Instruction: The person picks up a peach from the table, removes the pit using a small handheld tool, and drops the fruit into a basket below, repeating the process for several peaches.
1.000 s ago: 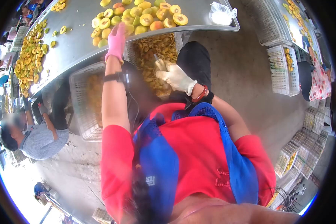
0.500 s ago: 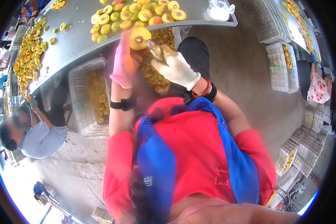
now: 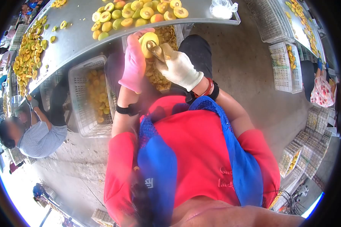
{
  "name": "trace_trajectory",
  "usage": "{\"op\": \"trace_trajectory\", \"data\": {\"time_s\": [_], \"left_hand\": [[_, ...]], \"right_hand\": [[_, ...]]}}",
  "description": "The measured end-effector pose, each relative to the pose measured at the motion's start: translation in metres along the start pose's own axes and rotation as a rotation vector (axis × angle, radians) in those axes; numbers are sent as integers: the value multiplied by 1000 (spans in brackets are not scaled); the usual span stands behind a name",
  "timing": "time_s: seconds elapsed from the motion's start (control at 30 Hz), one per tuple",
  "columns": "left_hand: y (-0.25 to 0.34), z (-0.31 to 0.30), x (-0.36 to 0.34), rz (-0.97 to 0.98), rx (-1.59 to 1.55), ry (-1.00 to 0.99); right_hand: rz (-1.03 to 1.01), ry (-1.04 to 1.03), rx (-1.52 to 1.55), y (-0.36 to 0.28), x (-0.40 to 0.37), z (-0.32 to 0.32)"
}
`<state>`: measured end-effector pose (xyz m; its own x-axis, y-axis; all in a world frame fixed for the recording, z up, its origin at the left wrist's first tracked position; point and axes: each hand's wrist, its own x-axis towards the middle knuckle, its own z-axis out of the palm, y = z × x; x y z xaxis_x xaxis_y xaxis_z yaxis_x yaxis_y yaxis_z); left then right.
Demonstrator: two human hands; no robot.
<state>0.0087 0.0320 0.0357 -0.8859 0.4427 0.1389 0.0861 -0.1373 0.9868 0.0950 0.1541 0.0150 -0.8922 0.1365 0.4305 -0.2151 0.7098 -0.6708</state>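
My left hand (image 3: 134, 62), in a pink glove, holds a halved yellow fruit (image 3: 145, 42) with its cut face turned toward my right hand. In a white glove, my right hand (image 3: 179, 68) is closed round a small metal tool (image 3: 158, 52), whose ring-shaped end touches the centre of the fruit. Below both hands lies a crate of fruit scraps (image 3: 158, 77). Just beyond them, many halved fruits (image 3: 134, 13) are spread near the edge of the metal table (image 3: 75, 41).
A white crate with yellow pieces (image 3: 77, 100) stands left of my arm. Cut fruit (image 3: 28, 56) is heaped on the table's left part, near a seated co-worker (image 3: 41, 140). A plastic bag (image 3: 221, 10) lies at the table corner. More crates (image 3: 286, 72) stand at right.
My left hand and the fruit have shifted slightly right and down, and the fruit is tilted more. The tool's end has moved from beside the fruit onto its centre.
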Motion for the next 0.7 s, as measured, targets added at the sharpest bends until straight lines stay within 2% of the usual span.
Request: {"op": "trace_trajectory", "data": {"time_s": [0.13,0.3,0.43,0.53,0.63,0.7], "left_hand": [[-3,-5,1,10,76,-9],[5,-4,-2,-150,272,3],[-3,-12,-2,-221,308,3],[-19,-16,2,-230,194,21],[-16,-8,1,-110,-108,-61],[-7,3,1,-36,-191,6]], "right_hand": [[-33,-106,-85,-2,-2,-6],[-41,-234,-143,7,-10,-4],[27,-238,10,14,-15,7],[9,-230,72,12,-11,7],[49,-201,163,15,-11,13],[40,-163,209,16,-11,18]]}}
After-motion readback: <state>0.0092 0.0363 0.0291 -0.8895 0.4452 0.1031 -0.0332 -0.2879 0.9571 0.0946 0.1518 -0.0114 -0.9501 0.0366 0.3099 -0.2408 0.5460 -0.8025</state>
